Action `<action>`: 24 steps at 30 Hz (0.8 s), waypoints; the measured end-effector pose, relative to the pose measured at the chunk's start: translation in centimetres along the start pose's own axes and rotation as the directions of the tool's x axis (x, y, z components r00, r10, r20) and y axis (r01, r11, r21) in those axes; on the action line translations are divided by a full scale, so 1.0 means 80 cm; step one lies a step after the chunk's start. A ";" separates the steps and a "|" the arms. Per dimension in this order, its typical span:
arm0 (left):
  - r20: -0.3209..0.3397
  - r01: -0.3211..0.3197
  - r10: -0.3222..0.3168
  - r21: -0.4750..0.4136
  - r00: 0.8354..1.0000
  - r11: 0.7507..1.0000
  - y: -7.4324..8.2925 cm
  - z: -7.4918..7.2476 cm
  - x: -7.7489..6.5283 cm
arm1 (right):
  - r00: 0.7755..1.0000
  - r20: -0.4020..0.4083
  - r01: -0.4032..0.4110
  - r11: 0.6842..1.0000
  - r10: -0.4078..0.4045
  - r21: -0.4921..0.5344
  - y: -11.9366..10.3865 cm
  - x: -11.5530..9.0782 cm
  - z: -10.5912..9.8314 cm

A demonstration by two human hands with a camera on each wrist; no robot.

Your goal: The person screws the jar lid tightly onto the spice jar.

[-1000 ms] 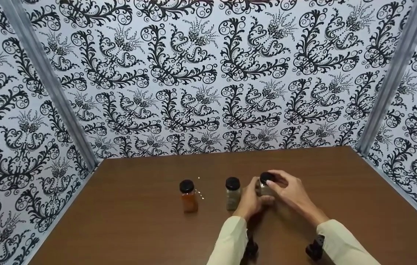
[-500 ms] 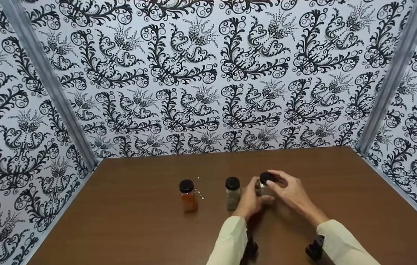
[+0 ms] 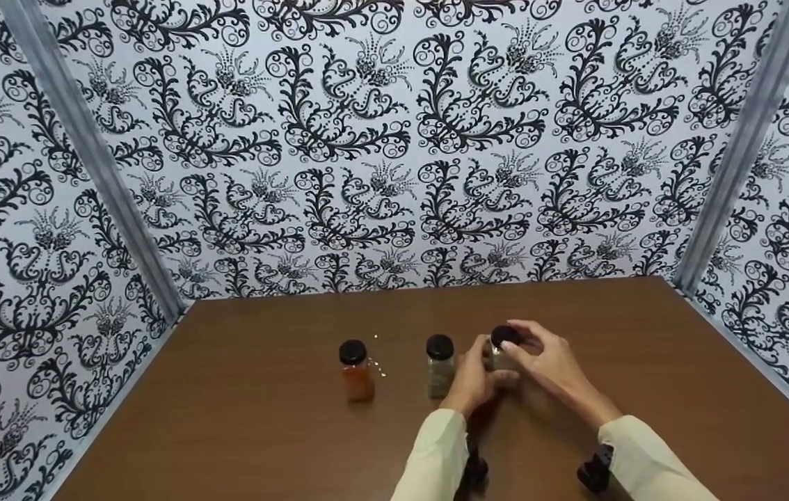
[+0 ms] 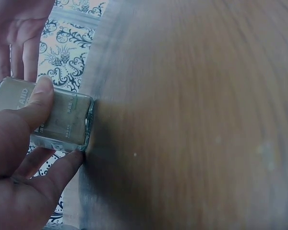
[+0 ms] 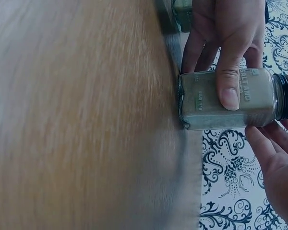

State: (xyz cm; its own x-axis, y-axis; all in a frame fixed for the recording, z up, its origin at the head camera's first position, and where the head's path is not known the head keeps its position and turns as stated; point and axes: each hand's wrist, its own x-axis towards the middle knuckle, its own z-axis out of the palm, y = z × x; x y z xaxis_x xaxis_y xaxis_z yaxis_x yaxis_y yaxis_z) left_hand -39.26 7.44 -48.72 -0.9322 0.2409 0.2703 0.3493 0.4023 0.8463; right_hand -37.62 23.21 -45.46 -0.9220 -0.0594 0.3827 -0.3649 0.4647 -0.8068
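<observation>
My left hand [image 3: 472,376] grips the body of a square glass spice jar [image 5: 257,103], thumb across its front. Pale greyish-green powder fills much of the jar, and part of its printing reads "SALT AND". At the top, my right hand [image 3: 551,358] holds the black lid [image 3: 504,335] between thumb and fingers. The jar is upright, its base at the tabletop. Just left of my left hand stands a similar jar [image 3: 440,376] with greyish-green contents and a black lid. Farther left is a jar of orange-red spice [image 3: 360,383], lidded too.
Small pale specks [image 3: 377,365] lie on the brown wooden table [image 3: 262,431] beside the orange-red jar. Patterned black-and-white walls [image 3: 367,174] rise behind the table and at both sides. A black wrist device [image 3: 596,470] sits at the right cuff.
</observation>
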 end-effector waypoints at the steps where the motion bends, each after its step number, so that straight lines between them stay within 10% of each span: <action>1: -0.002 -0.001 0.001 -0.001 1.000 1.000 0.000 0.000 0.000 | 1.000 0.004 0.005 1.000 -0.005 0.002 0.000 0.000 0.000; 24: -0.006 0.008 -0.008 -0.009 1.000 1.000 0.007 -0.001 -0.003 | 0.992 0.121 0.049 0.993 -0.036 -0.108 0.000 0.003 -0.010</action>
State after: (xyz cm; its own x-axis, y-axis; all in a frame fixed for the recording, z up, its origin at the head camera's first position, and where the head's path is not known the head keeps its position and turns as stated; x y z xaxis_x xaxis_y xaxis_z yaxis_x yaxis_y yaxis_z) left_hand -38.89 7.53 -48.28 -0.9356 0.2321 0.2660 0.3407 0.3963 0.8526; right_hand -37.71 23.94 -45.01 -0.9171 -0.1825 0.3544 -0.3937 0.5541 -0.7334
